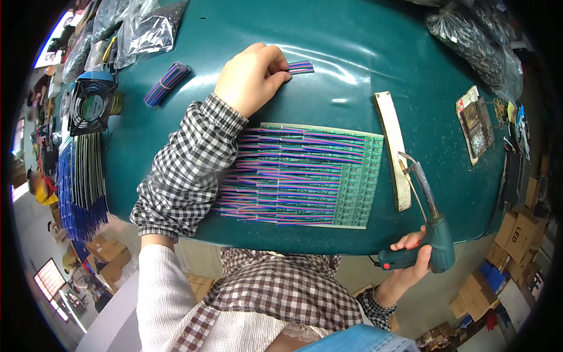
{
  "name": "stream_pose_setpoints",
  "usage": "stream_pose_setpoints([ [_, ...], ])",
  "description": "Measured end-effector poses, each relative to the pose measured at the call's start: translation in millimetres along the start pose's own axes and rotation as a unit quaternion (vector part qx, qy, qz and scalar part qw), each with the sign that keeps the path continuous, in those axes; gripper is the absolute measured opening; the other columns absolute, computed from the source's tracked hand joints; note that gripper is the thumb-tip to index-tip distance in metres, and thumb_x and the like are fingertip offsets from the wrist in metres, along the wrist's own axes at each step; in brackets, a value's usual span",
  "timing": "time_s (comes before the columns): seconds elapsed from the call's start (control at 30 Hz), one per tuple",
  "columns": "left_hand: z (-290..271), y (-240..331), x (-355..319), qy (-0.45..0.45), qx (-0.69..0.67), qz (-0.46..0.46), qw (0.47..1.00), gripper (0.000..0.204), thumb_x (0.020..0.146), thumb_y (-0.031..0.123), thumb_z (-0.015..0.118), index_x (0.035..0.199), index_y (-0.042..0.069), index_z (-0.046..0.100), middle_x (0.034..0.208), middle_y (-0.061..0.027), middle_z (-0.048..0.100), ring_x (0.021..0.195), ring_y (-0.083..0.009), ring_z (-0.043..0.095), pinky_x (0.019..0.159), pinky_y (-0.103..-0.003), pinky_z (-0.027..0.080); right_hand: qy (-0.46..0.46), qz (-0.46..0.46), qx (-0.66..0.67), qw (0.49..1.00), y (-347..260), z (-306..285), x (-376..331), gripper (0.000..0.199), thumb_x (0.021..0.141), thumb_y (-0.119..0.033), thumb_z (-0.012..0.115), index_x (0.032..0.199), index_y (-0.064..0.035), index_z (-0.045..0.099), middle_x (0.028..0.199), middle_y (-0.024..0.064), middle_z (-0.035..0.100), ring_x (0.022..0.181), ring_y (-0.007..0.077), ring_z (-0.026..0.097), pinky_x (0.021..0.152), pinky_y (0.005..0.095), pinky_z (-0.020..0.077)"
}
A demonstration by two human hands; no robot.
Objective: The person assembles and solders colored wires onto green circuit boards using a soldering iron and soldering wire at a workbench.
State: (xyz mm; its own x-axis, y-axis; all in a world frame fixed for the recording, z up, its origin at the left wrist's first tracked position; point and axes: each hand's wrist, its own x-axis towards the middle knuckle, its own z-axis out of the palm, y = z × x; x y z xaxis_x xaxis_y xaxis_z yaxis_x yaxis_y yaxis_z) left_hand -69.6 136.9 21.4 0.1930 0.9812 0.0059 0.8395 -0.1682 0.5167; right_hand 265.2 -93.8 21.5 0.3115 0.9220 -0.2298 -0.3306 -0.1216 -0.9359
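Note:
My left hand [251, 76] reaches across the green table [352, 53] and pinches a short bundle of coloured ribbon wires [300, 67] lying flat on it. My right hand [413, 258] holds a green soldering gun [433, 226] by its grip near the table's front edge, tip pointing up and away. Between them lies a green circuit board panel [352, 176] with several rows of pink, blue and green wires [281, 176] running from its left side. My checked left sleeve partly covers the wire ends.
A pale wooden strip [394, 146] lies right of the board. Another tied wire bundle [166, 83] sits at the left, near a black fan [92, 107] and stacked boards with blue wires [82, 188]. Plastic bags [141, 26] line the back; cardboard boxes [519, 234] stand at right.

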Motion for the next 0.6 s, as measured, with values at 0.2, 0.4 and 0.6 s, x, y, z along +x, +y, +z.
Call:
stream_pose_setpoints([
  [0.2,3,12,-8,-0.073,-0.037,-0.005,0.997,0.013,0.077,0.013,0.071,0.082,0.005,0.063,0.078,-0.0065,0.059,0.067,-0.0192,0.059,0.063,-0.032,0.049,0.042,0.003,0.002,0.999,0,5,-3,0.052,0.088,-0.027,0.06,0.118,0.0125,0.046,0.075,0.0131,0.054,0.062,0.0221,0.056,0.054,0.0344,0.0544],
  [0.4,11,18,-5,-0.141,-0.067,0.019,0.987,0.016,0.076,0.017,0.071,0.083,0.005,0.062,0.083,-0.0093,0.059,0.084,-0.0258,0.061,0.074,-0.037,0.049,0.039,0.007,0.004,0.999,1,6,-4,0.051,0.088,-0.026,0.06,0.118,0.0123,0.046,0.075,0.0132,0.054,0.062,0.0227,0.056,0.054,0.0346,0.0539],
  [0.6,3,78,-45,0.009,-0.051,0.24,0.969,0.021,0.074,-0.008,0.064,0.093,0.0,0.063,0.082,-0.0107,0.059,0.073,-0.0235,0.062,0.064,-0.029,0.051,0.061,0.015,-0.011,0.998,-2,1,-15,0.054,0.088,-0.029,0.061,0.119,0.0125,0.045,0.076,0.013,0.054,0.063,0.0224,0.057,0.054,0.0343,0.054],
])
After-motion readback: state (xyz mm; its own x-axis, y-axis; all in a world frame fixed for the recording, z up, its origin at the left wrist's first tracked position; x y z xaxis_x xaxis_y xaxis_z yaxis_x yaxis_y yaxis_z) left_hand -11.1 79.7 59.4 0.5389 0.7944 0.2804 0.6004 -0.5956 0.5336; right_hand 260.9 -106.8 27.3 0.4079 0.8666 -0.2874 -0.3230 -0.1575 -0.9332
